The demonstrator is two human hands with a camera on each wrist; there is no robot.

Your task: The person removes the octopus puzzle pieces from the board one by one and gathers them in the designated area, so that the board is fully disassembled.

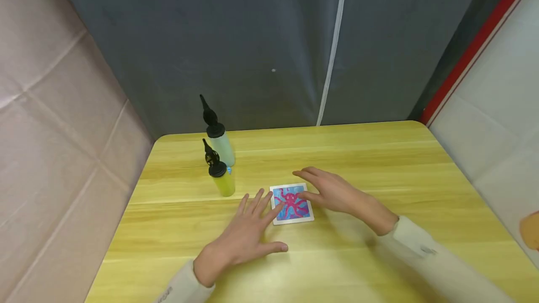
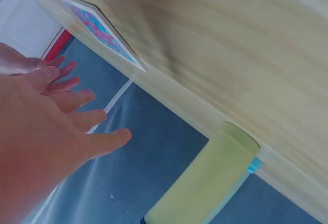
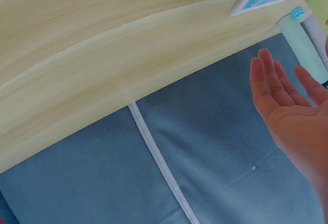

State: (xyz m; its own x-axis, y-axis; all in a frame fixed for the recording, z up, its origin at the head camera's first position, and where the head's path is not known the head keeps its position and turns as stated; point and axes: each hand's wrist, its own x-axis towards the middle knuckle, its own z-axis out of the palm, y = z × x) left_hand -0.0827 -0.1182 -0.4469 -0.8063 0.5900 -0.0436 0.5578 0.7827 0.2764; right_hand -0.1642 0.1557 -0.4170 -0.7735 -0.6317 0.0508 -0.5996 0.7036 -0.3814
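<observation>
A square card (image 1: 291, 216) with a pink octopus on a blue ground and a white border lies on the wooden table, between the two hands. My left hand (image 1: 245, 237) is spread at the card's left side, its index finger overlapping the card's edge in the head view. From the right, my right hand (image 1: 334, 191) reaches in with fingers extended, and its thumb overlaps the card's right side. In the left wrist view the left hand (image 2: 56, 126) shows an empty palm, apart from the card (image 2: 105, 32). Nothing is in the right hand (image 3: 294, 106) either.
Left of the card stands a yellow bottle (image 1: 225, 184) with a black spouted top. Behind it is a taller pale bottle (image 1: 223, 148) with a similar top, and a small blue thing (image 1: 229, 170) sits beside them. A grey curtain (image 1: 261, 50) hangs at the table's back edge.
</observation>
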